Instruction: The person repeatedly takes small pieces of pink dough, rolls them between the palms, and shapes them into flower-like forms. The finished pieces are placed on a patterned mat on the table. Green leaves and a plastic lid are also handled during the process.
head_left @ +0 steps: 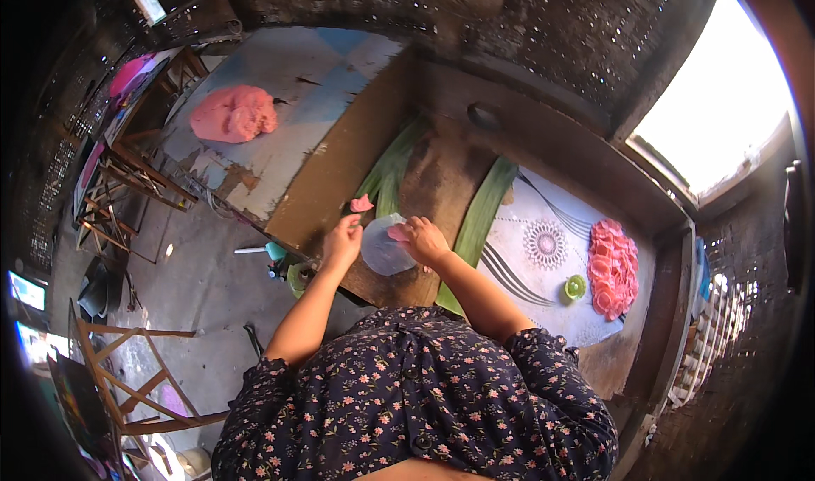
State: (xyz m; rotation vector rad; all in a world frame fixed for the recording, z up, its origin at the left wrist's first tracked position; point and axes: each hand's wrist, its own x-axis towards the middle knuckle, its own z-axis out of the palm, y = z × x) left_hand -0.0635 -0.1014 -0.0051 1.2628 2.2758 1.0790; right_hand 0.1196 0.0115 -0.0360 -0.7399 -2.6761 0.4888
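Observation:
A round, translucent plastic sheet (386,252) lies on the brown board in front of me. A thin, flat piece of pink dough (397,232) is at its upper right edge, with the fingers of my right hand (424,240) closed on it. My left hand (342,241) is at the sheet's left side, its fingers curled together; whether anything is between them is hidden. Just beyond its fingertips sits a small lump of pink dough (362,202). Long green leaf strips (484,218) flank the board.
A large mass of pink dough (233,114) rests on the worn table at the left. At the right, many overlapping pink discs (613,269) and a green cup (575,287) stand on a white patterned sheet (531,213). Wooden chairs (148,379) stand at the left.

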